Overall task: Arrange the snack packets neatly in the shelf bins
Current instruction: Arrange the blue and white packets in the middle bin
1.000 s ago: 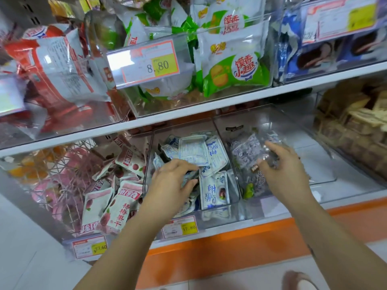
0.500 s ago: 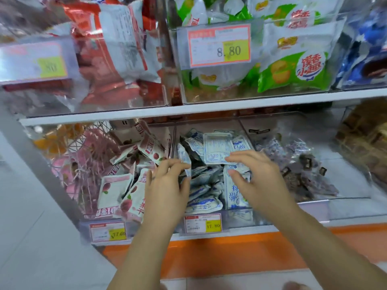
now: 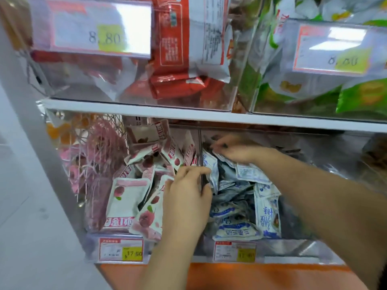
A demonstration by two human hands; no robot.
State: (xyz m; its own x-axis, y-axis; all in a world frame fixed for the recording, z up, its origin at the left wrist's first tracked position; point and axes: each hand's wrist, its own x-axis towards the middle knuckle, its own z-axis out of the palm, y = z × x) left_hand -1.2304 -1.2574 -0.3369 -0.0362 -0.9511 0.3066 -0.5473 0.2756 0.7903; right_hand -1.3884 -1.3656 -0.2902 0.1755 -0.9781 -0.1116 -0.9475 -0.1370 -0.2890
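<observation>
Left hand [image 3: 186, 197] curls fingers and thumb round the lower end of a blue-and-white packet [image 3: 209, 164]. The packet stands on edge in the clear bin [image 3: 293, 248], long axis near upright; right hand [image 3: 238, 150] sits at its top end, fingers bent, hold too blurred to tell. Just left of the grip the clear divider [image 3: 200, 141] stands between it and the pink-and-white packets [image 3: 125, 197]; below and right of the grip lie loose blue packets [image 3: 236, 229].

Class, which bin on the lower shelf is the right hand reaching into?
The clear plastic bin of blue-and-white packets: the right hand is at its back. The bin to its left holds pink-and-white packets.
</observation>
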